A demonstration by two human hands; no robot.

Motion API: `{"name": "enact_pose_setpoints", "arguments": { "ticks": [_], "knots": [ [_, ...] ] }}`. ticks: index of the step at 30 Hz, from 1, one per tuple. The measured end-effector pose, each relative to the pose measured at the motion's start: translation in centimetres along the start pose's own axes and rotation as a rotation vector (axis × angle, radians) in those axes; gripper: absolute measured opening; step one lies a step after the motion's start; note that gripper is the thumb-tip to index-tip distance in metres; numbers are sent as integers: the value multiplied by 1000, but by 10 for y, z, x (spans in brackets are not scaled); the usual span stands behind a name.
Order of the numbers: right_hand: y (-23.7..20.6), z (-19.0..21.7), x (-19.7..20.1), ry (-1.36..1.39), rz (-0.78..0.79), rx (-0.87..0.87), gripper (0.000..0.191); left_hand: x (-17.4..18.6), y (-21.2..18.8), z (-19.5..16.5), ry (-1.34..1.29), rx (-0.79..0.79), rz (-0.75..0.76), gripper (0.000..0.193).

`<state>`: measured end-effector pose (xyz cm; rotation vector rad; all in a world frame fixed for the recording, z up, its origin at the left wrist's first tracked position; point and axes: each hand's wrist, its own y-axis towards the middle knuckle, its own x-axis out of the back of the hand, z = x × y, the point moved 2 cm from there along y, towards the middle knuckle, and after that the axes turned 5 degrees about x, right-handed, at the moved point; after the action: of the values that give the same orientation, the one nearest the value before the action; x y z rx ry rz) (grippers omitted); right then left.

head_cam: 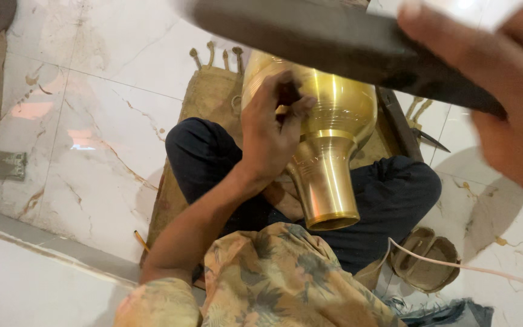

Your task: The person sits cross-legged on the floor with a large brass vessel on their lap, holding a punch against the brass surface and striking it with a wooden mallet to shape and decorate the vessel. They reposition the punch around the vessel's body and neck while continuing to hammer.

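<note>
A shiny brass vase (pixel 340 109) lies tilted across my crossed legs, its flared neck (pixel 325 194) pointing toward me. My left hand (pixel 269 133) rests on the vase's round body, fingers pinched around a small tool that is mostly hidden. My right hand (pixel 509 91) is raised close to the camera and blurred, gripping a long dark hammer-like tool (pixel 334 36) that stretches across the top of the view above the vase.
I sit on a tan fringed mat (pixel 210 97) on a marble floor (pixel 92 121). A dark bar (pixel 398 121) and a pointed tool (pixel 431 140) lie right of the vase. A tan sandal (pixel 425 259), a white cord (pixel 473 267) and a pencil (pixel 141 240) lie nearby.
</note>
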<state>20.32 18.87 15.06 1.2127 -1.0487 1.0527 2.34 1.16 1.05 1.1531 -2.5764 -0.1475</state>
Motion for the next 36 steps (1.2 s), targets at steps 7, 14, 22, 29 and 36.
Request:
{"name": "enact_pose_setpoints", "arguments": {
  "ticks": [7, 14, 22, 29, 36],
  "knots": [
    [23, 30, 14, -324, 109, 102, 75, -13, -22, 7, -121, 6, -219, 25],
    [26, 30, 23, -141, -2, 53, 70, -17, -21, 10, -287, 36, -199, 31],
    [30, 15, 15, -245, 234, -4, 79, -9, -6, -4, -19, 14, -132, 31],
    [-42, -34, -38, 270, -170, -182, 75, 5, 37, -9, 87, -183, 366, 36],
    [-140, 16, -103, 30, -142, -537, 74, -13, 75, -21, 278, -413, 853, 39]
  ]
}}
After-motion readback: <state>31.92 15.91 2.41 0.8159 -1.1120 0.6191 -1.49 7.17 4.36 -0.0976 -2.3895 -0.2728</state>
